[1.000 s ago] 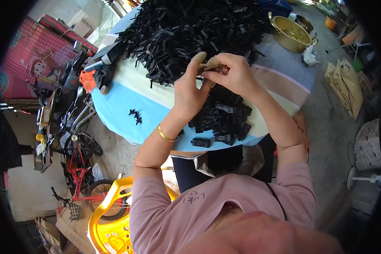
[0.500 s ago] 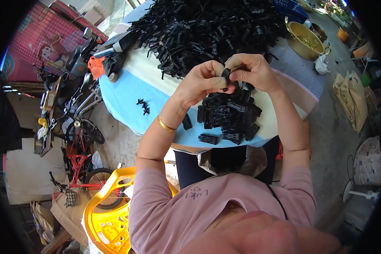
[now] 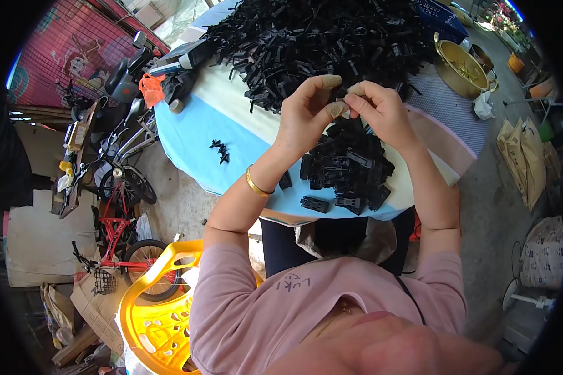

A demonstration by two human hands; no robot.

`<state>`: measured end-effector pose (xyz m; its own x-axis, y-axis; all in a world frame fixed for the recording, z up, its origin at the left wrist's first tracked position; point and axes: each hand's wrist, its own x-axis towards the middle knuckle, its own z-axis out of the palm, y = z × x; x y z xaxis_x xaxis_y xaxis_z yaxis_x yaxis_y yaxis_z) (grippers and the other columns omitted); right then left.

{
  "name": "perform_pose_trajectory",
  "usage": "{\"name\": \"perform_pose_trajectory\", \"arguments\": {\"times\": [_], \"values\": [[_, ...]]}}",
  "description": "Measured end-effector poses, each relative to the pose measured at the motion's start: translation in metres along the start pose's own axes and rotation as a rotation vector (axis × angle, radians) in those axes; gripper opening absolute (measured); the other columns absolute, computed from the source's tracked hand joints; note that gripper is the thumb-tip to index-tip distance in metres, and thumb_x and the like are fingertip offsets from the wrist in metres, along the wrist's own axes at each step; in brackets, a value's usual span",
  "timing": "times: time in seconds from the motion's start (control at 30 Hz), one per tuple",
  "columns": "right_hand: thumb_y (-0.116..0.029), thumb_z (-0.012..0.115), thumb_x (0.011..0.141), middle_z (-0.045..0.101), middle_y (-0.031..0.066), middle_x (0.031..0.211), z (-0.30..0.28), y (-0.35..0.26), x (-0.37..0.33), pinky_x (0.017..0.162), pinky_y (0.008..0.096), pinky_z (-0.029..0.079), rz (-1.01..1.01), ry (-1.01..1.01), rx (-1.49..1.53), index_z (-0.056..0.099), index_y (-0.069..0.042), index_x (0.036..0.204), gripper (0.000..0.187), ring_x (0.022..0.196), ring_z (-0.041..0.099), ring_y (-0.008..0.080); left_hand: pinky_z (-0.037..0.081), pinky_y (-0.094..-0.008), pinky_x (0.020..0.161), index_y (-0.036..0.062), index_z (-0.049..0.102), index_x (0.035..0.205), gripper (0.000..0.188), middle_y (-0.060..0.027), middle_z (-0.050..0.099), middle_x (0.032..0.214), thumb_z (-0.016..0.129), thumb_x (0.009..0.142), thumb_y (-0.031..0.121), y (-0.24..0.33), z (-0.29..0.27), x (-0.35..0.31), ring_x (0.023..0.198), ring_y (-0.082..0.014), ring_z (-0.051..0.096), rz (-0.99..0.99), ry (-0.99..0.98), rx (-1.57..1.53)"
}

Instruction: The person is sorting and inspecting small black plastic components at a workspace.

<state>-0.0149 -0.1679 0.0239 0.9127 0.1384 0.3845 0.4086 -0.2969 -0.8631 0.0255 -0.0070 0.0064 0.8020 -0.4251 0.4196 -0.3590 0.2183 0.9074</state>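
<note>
Above the table, my left hand (image 3: 303, 122) has its thumb and index finger spread apart. Its thumb tip lies close to the fingertips of my right hand (image 3: 385, 115). The right thumb and index finger are pinched together; whatever they hold is too small or hidden to make out. Tan coverings wrap some fingertips on both hands. Just below and nearer to me lies a pile of black plastic clip-like pieces (image 3: 341, 162). Beyond my hands rises a large heap of loose black plastic parts (image 3: 319, 44).
The round table (image 3: 187, 134) has a striped cloth. Small black bits (image 3: 220, 151) lie left, near a tape roll (image 3: 176, 106) and an orange bag (image 3: 151, 89). A gold pot (image 3: 461, 65) and blue basket (image 3: 441, 17) stand at right. A yellow chair (image 3: 159, 306) is beside me.
The left thumb and index finger have parted from the black piece that both hands were holding. The right fingers have stayed pinched. The view has shifted slightly.
</note>
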Motion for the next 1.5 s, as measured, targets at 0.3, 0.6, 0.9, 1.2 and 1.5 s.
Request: {"name": "perform_pose_trajectory", "arguments": {"times": [0.3, 0.6, 0.9, 1.2, 1.5], "values": [[-0.012, 0.054, 0.085, 0.051, -0.0022, 0.061, 0.003, -0.001, -0.002, 0.050, 0.0171, 0.034, 0.109, 0.025, -0.020, 0.059, -0.002, 0.080, 0.013, 0.056, 0.044, 0.0030, 0.049, -0.0234, 0.067, -0.0009, 0.059, 0.091, 0.021, -0.0064, 0.060, 0.084, 0.063, 0.072, -0.006, -0.003, 0.005, -0.005, 0.077, -0.0103, 0.058, 0.363, 0.128, 0.377], [-0.015, 0.061, 0.080, 0.055, -0.0027, 0.066, -0.052, 0.032, 0.011, 0.053, 0.0173, 0.038, 0.090, 0.158, -0.049, 0.061, -0.001, 0.090, 0.017, 0.059, 0.047, 0.0035, 0.048, -0.0235, 0.077, -0.0022, 0.057, 0.095, 0.026, -0.0075, 0.060, 0.092, 0.066, 0.070, -0.005, 0.007, 0.009, -0.001, 0.085, -0.0128, 0.058, -0.062, -0.063, 0.117], [-0.009, 0.061, 0.071, 0.055, 0.0080, 0.065, -0.021, 0.050, 0.016, 0.059, 0.0322, 0.045, 0.000, 0.084, -0.815, 0.060, -0.010, 0.097, 0.026, 0.061, 0.055, 0.0227, 0.043, -0.0330, 0.084, 0.0008, 0.060, 0.092, 0.027, -0.0123, 0.060, 0.100, 0.070, 0.068, 0.009, 0.014, 0.008, -0.002, 0.096, -0.0261, 0.056, 0.313, -0.575, 0.363], [-0.013, 0.062, 0.078, 0.063, 0.0058, 0.066, -0.028, 0.052, 0.023, 0.056, 0.0200, 0.043, -0.033, 0.448, -0.475, 0.064, -0.002, 0.089, 0.016, 0.056, 0.056, 0.0077, 0.046, -0.0274, 0.083, 0.0002, 0.051, 0.110, 0.043, -0.0067, 0.059, 0.102, 0.066, 0.071, -0.002, -0.001, 0.002, 0.003, 0.095, -0.0154, 0.056, 0.001, -0.141, 0.318], [-0.010, 0.062, 0.079, 0.061, 0.0014, 0.075, -0.002, 0.007, 0.006, 0.060, 0.0183, 0.044, 0.059, 0.112, 0.171, 0.062, 0.001, 0.089, 0.015, 0.066, 0.055, 0.0054, 0.050, -0.0277, 0.076, -0.0031, 0.049, 0.105, 0.027, -0.0120, 0.060, 0.096, 0.058, 0.080, 0.002, -0.003, -0.005, 0.007, 0.082, -0.0165, 0.060, -0.060, 0.026, -0.201]]}}
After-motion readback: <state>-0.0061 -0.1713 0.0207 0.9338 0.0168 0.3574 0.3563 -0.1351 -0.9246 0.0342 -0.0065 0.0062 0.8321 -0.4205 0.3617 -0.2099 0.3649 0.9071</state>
